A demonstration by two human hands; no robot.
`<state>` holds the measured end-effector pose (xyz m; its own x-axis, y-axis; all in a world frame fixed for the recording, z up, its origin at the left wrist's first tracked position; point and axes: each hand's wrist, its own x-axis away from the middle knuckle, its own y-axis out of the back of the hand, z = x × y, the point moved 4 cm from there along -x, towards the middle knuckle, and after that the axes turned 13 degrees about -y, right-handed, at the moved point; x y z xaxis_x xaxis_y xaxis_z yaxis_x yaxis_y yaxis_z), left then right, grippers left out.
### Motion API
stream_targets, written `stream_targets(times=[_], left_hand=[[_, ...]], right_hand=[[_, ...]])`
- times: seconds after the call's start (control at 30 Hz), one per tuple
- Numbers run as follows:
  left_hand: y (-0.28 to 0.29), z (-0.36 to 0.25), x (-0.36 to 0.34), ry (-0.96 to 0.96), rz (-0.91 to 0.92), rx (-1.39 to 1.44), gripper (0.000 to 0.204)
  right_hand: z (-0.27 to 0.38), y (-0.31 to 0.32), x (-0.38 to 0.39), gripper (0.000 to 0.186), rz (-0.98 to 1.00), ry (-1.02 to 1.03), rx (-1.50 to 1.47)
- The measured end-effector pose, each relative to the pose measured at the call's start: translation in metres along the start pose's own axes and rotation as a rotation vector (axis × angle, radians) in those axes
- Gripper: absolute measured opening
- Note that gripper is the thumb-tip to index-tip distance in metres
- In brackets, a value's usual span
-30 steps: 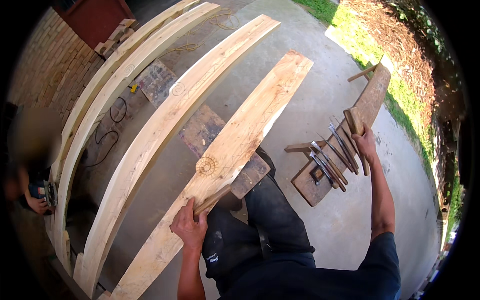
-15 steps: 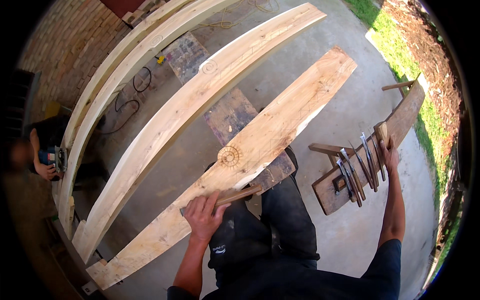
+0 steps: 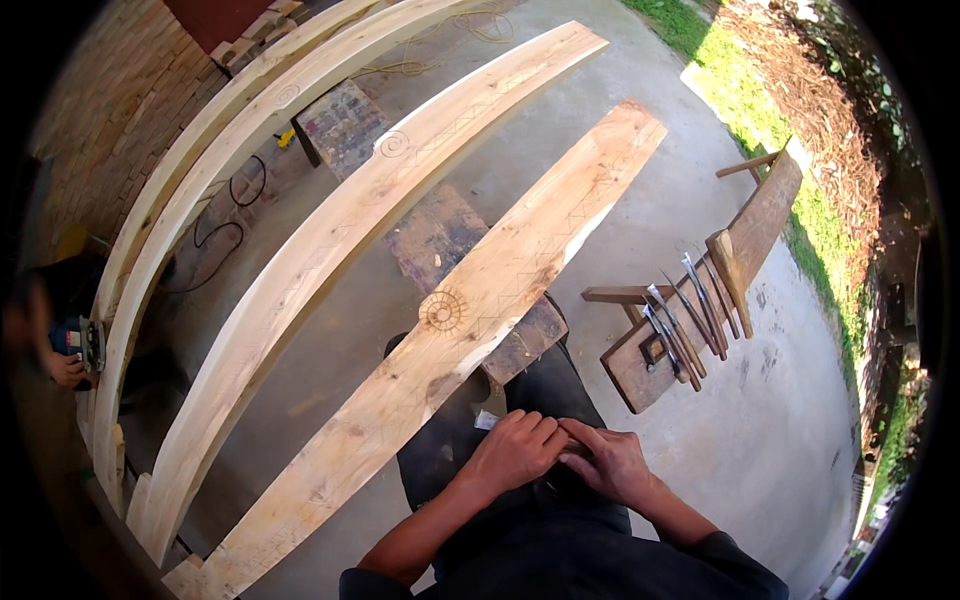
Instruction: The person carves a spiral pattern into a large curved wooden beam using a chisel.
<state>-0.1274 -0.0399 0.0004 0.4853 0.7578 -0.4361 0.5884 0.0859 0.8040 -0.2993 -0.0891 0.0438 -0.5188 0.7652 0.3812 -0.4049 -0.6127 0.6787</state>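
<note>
Left hand (image 3: 515, 450) and right hand (image 3: 608, 462) meeting at lower centre over dark-trousered lap, fingers curled, touching each other. Small object possibly pinched between them, hidden by fingers; grip unclear. Carved plank (image 3: 470, 320) running diagonally just left of hands, spiral carving mid-length, lower end cut off at frame edge. Chisels (image 3: 685, 320) on small wooden worktop (image 3: 640, 365) at right centre. Another person's hand (image 3: 65, 368) at far left, blurred.

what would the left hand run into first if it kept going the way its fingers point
The left hand points rightward, and its fingers already touch the right hand, so that comes first. Whether something small sits between them is unclear.
</note>
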Motion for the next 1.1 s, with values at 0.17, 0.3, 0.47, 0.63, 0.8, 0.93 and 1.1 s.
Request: stream_targets(times=[0.17,0.3,0.47,0.63,0.8,0.93,1.1], left_hand=[[0.005,-0.009,-0.013,-0.002,-0.008,0.066,0.024],[0.019,-0.001,-0.002,0.142,-0.152,-0.139,0.034],[0.024,0.026,0.029,0.278,-0.153,-0.163,0.023],[0.019,0.033,0.038,0.287,-0.102,-0.074,0.019],[0.005,0.021,0.023,0.262,-0.072,-0.002,0.018],[-0.007,0.011,0.020,0.245,-0.079,0.002,0.018],[-0.001,0.013,0.016,0.229,-0.109,0.002,0.022]], right_hand=[[-0.023,-0.013,0.014,0.050,0.086,-0.199,-0.041],[-0.054,0.009,0.010,0.033,-0.091,-0.417,-0.343],[-0.181,0.077,-0.013,0.028,-0.579,-0.528,-0.123],[-0.243,0.137,-0.060,0.028,-0.692,-0.507,0.241],[-0.266,0.142,-0.089,0.028,-0.643,-0.432,0.333],[-0.279,0.141,-0.082,0.028,-0.672,-0.371,0.251],[-0.262,0.127,-0.090,0.022,-0.647,-0.277,0.301]])
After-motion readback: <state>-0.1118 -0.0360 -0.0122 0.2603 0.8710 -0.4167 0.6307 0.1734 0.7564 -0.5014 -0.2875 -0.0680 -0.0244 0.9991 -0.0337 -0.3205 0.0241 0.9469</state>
